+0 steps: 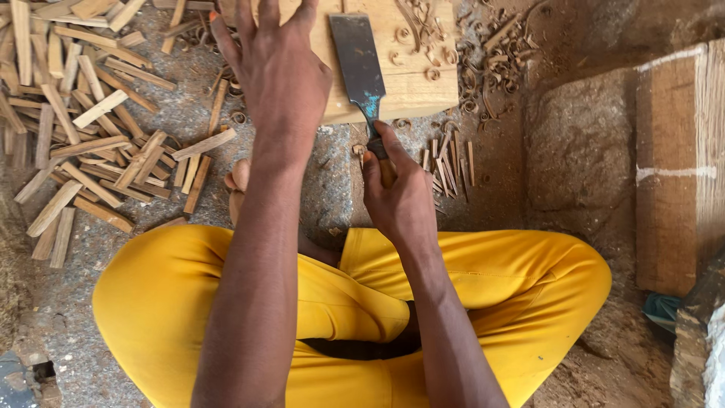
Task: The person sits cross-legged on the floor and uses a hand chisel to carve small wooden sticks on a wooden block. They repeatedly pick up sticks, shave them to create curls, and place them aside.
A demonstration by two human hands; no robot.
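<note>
I sit cross-legged on the ground in yellow trousers. My right hand (398, 189) grips the wooden handle of a wide flat chisel (356, 60); its dark steel blade lies across a pale wooden block (423, 83) in front of me. My left hand (276, 68) stretches forward with fingers spread, palm down, over the left part of the same block, holding nothing. Curled wood shavings (423, 38) lie on top of the block near the blade.
A heap of short split wood sticks (91, 121) covers the ground at the left. A small bunch of thin sticks (449, 162) lies right of the chisel hand. A large timber block (680, 166) and a rough stone (578, 143) stand at the right.
</note>
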